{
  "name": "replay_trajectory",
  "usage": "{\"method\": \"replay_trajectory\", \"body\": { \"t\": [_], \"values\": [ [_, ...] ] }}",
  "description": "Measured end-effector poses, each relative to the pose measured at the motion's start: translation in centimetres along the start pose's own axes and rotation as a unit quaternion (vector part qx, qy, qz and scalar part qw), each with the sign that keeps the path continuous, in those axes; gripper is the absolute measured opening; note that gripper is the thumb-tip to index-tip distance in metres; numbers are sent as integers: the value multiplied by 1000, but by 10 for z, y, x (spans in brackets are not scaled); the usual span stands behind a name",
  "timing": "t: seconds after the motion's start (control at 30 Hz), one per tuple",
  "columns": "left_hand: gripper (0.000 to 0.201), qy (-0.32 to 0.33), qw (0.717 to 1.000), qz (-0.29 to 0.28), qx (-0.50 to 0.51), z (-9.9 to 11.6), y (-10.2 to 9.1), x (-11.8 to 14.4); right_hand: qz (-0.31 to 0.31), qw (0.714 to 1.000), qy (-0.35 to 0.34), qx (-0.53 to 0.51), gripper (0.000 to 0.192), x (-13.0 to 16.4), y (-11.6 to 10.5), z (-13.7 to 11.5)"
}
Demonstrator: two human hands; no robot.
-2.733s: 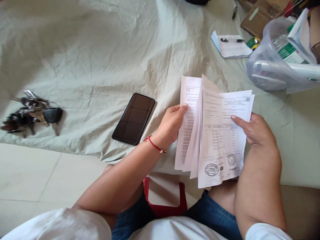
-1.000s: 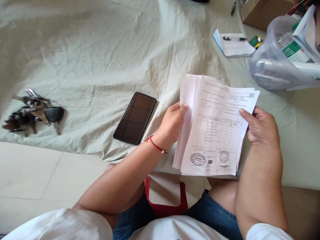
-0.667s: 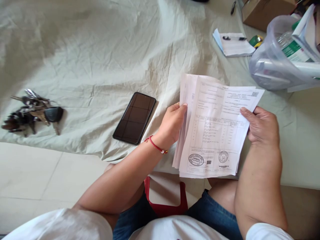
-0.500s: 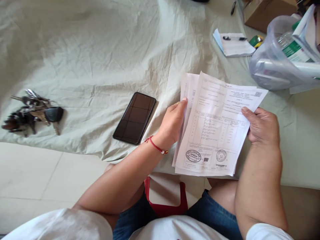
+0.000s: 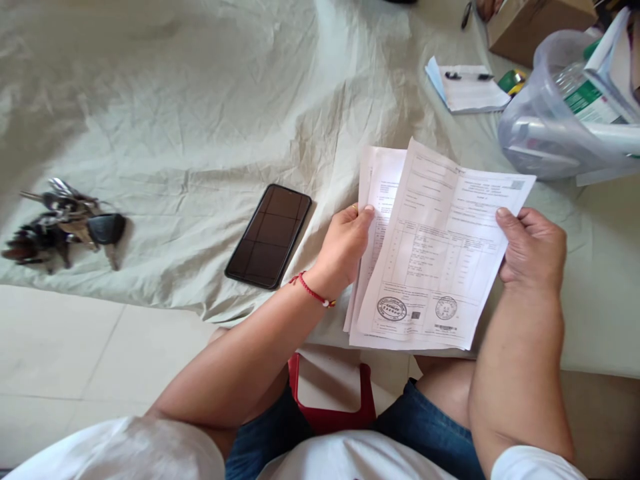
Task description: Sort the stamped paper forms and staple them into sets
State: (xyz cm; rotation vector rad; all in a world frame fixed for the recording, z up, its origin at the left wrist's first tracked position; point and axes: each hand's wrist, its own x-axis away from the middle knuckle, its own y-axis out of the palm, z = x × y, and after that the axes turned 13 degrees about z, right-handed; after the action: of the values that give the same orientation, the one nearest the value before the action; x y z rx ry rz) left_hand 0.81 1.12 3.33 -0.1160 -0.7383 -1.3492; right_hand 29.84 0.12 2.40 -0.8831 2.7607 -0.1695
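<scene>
Several printed paper sheets (image 5: 440, 247) are held over the near edge of the cloth-covered table. The front sheet carries a table of text and two round stamps near its bottom. My left hand (image 5: 345, 243), with a red string bracelet at the wrist, pinches the left edge of the sheets behind, thumb on top. My right hand (image 5: 533, 247) grips the right edge of the front sheet, its fingers hidden underneath. To the left of my left hand lies a black smartphone (image 5: 269, 236), screen up and dark.
A bunch of keys (image 5: 67, 223) lies at the far left. On the right are a notepad (image 5: 470, 87) with a pen across it, a tape measure (image 5: 512, 82), a filled translucent plastic container (image 5: 530, 133) and a cardboard box (image 5: 537, 30). Below the table edge shows a red stool (image 5: 370, 400).
My right hand has moved slightly right with the front sheet, so more of the sheet behind shows at the left. My left hand has slid down a little along the edge.
</scene>
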Motion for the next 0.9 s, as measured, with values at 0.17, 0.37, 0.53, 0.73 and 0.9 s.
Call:
{"method": "replay_trajectory", "body": {
  "t": [0.17, 0.37, 0.53, 0.73, 0.9],
  "values": [
    [26, 2, 1000, -3, -2, -1, -1, -1, -13, 1000, -20, -5, 38, 6, 1, -10],
    [38, 4, 1000, -16, 17, -1, 0, 0, -41, 999, -28, 11, 38, 11, 3, -10],
    [23, 14, 998, -33, -47, 1, -2, 3, -45, 998, -43, 22, 33, 11, 4, -10],
    [8, 15, 994, -42, -95, 3, -3, 3, -69, 995, -61, 28, 40, 9, 10, 6],
    [10, 10, 996, -62, -57, 0, -5, 1, -145, 986, 69, 46, 81, 9, 6, 11]
  ]
}}
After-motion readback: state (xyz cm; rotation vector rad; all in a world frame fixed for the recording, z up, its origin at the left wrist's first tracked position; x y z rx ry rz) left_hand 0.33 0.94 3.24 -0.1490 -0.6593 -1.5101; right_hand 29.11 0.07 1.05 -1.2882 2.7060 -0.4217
